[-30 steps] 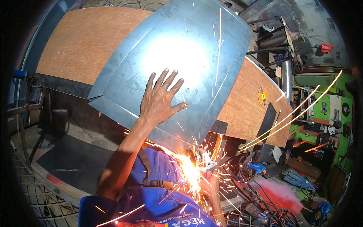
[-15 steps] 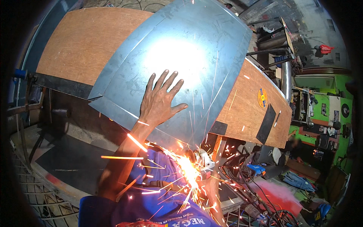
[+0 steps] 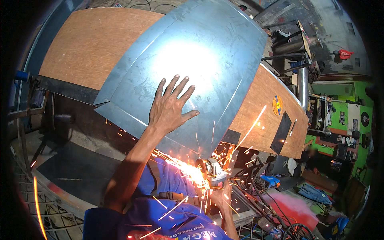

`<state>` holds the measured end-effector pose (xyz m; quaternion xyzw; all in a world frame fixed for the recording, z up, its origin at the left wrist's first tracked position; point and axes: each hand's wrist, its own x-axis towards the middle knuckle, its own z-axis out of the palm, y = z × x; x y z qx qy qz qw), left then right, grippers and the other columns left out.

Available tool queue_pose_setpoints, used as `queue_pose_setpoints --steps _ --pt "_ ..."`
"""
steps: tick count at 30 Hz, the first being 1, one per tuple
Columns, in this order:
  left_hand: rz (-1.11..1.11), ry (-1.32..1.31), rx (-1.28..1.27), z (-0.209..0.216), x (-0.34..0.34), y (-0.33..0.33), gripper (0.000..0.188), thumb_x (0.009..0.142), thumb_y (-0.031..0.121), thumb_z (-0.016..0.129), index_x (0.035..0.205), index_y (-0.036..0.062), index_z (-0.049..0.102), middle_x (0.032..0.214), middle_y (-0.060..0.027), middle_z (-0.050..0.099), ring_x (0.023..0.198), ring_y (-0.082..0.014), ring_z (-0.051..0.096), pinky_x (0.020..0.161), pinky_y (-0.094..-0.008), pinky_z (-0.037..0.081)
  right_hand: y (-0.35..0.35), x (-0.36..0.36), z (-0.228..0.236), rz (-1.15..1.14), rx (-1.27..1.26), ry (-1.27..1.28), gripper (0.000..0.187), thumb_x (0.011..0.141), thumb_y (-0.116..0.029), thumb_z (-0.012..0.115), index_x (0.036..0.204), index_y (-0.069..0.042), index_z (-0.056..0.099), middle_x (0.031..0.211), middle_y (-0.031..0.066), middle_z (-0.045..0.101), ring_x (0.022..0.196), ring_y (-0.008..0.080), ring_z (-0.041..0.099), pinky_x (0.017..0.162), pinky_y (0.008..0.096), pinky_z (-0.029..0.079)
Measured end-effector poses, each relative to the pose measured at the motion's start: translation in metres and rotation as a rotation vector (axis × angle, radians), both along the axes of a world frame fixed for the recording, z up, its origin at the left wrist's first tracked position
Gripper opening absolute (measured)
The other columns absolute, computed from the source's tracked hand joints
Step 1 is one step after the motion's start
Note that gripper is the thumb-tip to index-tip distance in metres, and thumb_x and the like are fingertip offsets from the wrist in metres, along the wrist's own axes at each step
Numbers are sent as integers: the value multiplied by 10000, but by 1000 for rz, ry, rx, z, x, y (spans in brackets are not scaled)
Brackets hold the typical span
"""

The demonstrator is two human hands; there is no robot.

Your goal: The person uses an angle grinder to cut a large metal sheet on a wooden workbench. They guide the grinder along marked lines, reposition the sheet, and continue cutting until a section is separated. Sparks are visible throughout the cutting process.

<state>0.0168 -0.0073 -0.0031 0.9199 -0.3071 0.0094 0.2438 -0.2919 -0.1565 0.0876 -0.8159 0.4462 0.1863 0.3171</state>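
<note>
A large blue-grey metal sheet (image 3: 132, 84) lies across a wooden board, with pale lines near its edges. My left hand (image 3: 170, 106) rests flat on the sheet, fingers spread. By the sheet's near edge, my right hand (image 3: 219, 197) grips an angle grinder (image 3: 216, 171). Its disc is at or very close to that edge; the exact contact is lost in glare. A bright stream of sparks (image 3: 180, 166) sprays out to the left and down, across my blue clothing. Part of my right hand's fingers is hidden by the grinder and sparks.
Under the sheet, the wooden board (image 3: 92, 44) shows on both sides. A yellow disc (image 3: 277, 105) and a dark strip (image 3: 281, 134) lie on its right part. Tangled cables (image 3: 256, 188) hang at the lower right. Another person (image 3: 314, 160) sits at the far right.
The grinder has shifted and tilted slightly at the sheet's near edge, and its body shows more plainly. The spark pattern differs, with streaks now also rising to the right. My left hand is almost unmoved.
</note>
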Motion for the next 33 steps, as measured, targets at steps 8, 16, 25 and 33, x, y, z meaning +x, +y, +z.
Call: queue_pose_setpoints --steps 8,16,25,33 --pt "1 -9 -1 3 -1 0 863 857 749 700 1544 240 574 1674 -39 446 1593 -289 302 1336 -562 182 -4 -10 -7 10 7 -106 572 710 -221 880 1145 77 658 977 256 779 850 385 778 784 474 603" --pt "1 -9 -6 2 -1 0 867 858 750 699 1547 239 570 1679 -41 437 1595 -288 298 1334 -565 187 -1 5 5 -26 27 19 532 716 -212 862 1110 83 661 859 185 786 779 298 777 756 425 600" --pt "9 -2 -9 2 -2 -1 872 861 754 693 1554 241 562 1680 -42 436 1600 -292 286 1332 -567 186 3 9 7 13 -36 -43 533 747 -221 861 1144 80 668 945 243 783 877 367 785 811 450 603" --pt "3 -4 -8 -1 -1 -1 865 855 749 706 1547 246 572 1682 -45 435 1599 -293 288 1337 -564 175 -2 3 3 45 -10 -2 593 724 -228 877 1186 69 654 977 265 783 918 389 789 814 469 610"
